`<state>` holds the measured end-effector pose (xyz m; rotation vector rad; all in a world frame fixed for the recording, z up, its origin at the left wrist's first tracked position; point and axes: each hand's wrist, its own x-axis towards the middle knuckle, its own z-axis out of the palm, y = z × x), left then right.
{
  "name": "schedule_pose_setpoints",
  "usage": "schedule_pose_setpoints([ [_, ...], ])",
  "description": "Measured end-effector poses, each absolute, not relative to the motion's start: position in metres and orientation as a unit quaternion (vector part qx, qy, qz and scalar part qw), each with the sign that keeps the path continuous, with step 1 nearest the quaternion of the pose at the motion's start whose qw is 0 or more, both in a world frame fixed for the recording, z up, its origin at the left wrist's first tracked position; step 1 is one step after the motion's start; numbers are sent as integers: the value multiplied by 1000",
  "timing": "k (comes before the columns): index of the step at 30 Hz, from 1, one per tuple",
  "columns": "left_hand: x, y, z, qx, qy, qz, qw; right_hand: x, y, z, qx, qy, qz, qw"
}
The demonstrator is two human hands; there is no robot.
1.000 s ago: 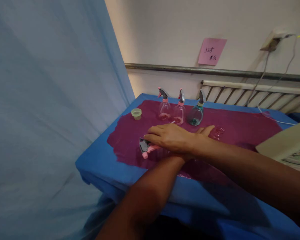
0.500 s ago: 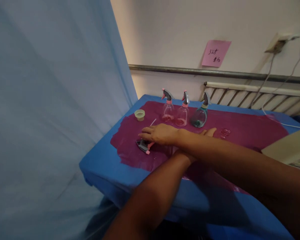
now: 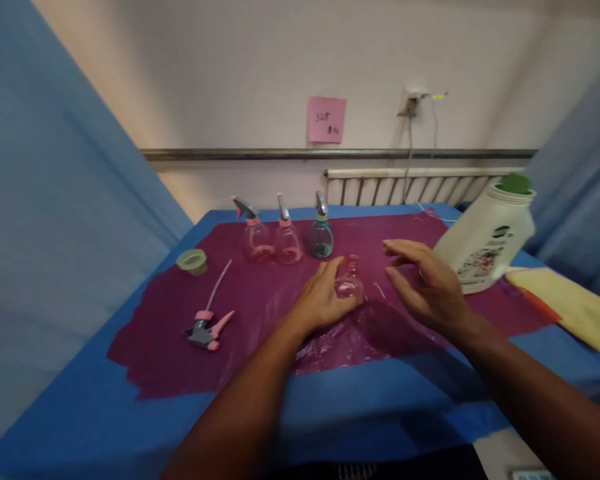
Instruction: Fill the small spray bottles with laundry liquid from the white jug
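Note:
My left hand (image 3: 321,299) is wrapped around the side of a small clear spray bottle without its top (image 3: 350,288), which stands upright on the dark red plastic sheet (image 3: 275,333). To the right of it, my right hand (image 3: 430,287) hovers with fingers curved and apart, holding nothing. Just beyond that hand leans a large white jug (image 3: 487,247) with a green cap (image 3: 516,183). A grey and pink spray nozzle (image 3: 203,330) with its thin tube lies on the sheet at the left, away from both hands.
Two pink-collared spray bottles (image 3: 257,245) and a teal one (image 3: 322,240) stand at the back. A small pale cup (image 3: 193,261) sits far left, and a yellow cloth-like item (image 3: 570,303) lies at the right. Blue curtain (image 3: 55,200) hangs on the left.
My right hand has left the spray nozzle at the left and moved right, uncrossing my arms. My left hand stays at the bottle. The view has turned right, bringing the white jug fully in.

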<state>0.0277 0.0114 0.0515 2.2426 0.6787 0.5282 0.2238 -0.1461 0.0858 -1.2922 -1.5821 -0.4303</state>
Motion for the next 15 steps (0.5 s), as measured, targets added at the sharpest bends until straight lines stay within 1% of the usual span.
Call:
schedule_pose_setpoints([
  [3,27,10,58,867,288,190,360,279,-181,82,-594,-507,-233,580],
  [6,28,10,63,863,298,190,360,344,-204,75,-575,-363,-299,669],
  [8,28,10,63,858,307,184,368,388,-212,66,-568,-295,-330,694],
  [9,28,11,62,856,307,181,375,407,-213,61,-580,-259,-326,700],
  [10,28,13,61,855,303,180,382,424,-212,56,-596,-221,-303,710],
  [12,27,15,58,853,294,183,391,449,-208,47,-628,-168,-209,730],
  [15,26,19,56,851,295,188,392,463,-198,39,-659,-171,-87,727],
])
